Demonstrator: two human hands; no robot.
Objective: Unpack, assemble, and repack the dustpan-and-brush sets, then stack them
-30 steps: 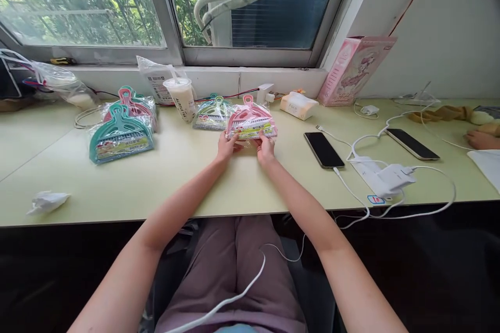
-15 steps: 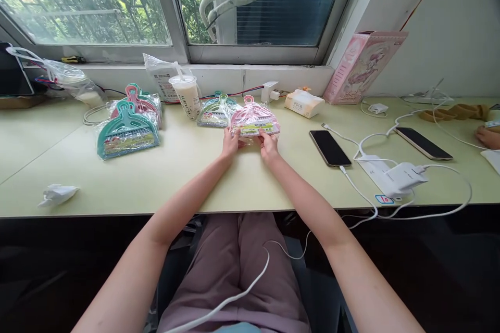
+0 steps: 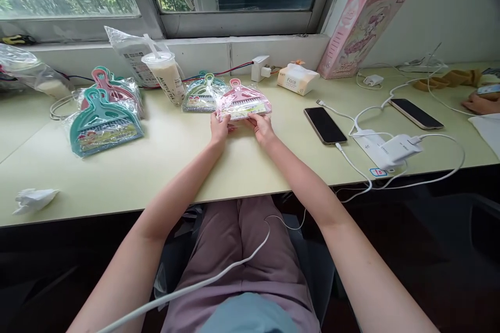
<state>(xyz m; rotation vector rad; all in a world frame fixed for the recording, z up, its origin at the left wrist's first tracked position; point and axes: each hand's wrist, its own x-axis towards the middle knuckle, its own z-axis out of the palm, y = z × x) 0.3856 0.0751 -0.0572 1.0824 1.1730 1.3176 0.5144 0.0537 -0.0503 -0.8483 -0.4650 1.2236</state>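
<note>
A pink dustpan and brush set [image 3: 244,99] in clear wrap is between my two hands in the middle of the table. My left hand [image 3: 220,127] grips its lower left corner, and my right hand [image 3: 261,126] pinches the lower right edge. Just behind it, partly covered, lies a green dustpan set [image 3: 201,98], also wrapped. Further left stands a pile of wrapped sets, with a teal dustpan set [image 3: 105,122] in front and a pink dustpan [image 3: 117,88] behind it.
A milk tea cup [image 3: 166,78] and a tissue pack [image 3: 297,79] stand at the back. Right of my hands lie a phone [image 3: 325,126] and a power strip [image 3: 373,148] with white cables. Crumpled tissue [image 3: 36,200] is at front left; another person's hand [image 3: 484,104] shows far right.
The view has tilted down and turned a little, so the table appears shifted. Both hands still hold the pink set, whose face now looks more tilted back.
</note>
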